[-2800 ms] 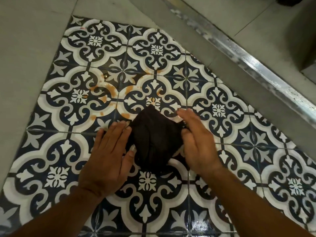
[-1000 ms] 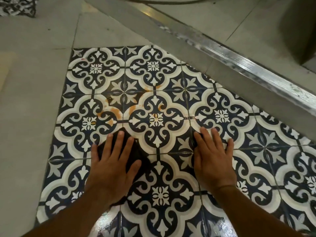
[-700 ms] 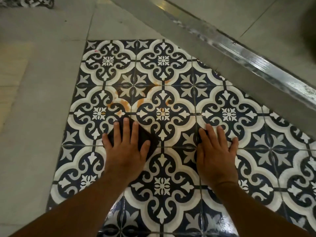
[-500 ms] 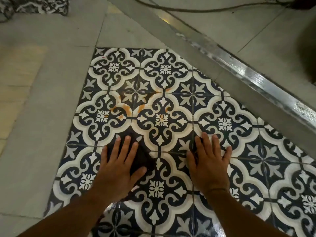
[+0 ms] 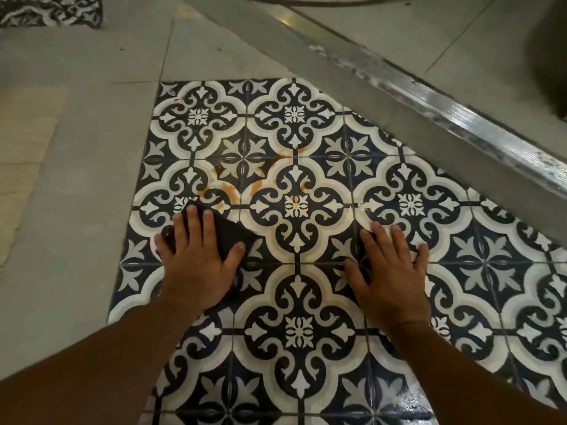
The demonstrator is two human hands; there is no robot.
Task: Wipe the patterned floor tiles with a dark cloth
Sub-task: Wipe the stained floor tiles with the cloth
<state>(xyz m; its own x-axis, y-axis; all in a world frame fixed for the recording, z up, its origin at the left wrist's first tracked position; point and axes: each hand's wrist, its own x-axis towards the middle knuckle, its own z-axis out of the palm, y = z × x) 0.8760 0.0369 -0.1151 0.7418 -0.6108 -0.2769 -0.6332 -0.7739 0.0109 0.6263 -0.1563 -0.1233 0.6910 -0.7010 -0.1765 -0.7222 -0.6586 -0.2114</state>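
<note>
The cloth (image 5: 228, 236) lies on the patterned tiles (image 5: 296, 207), under the left hand (image 5: 196, 265). The right hand (image 5: 389, 277) rests flat on the tiles, right of the cloth. A metal strip (image 5: 460, 118) runs behind the cloth, stains (image 5: 228, 188) just behind it.

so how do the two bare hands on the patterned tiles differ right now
The left hand presses flat on the dark folded cloth; the right hand lies flat on bare blue-and-white patterned tile. The left hand sits just below the orange stains, while the right is farther from them. Both are palm-down with fingers spread.

Patterned floor tiles (image 5: 296, 207), orange stains (image 5: 228, 190), dark cloth (image 5: 228, 234) lying flat, grey floor (image 5: 92, 148) around
</note>
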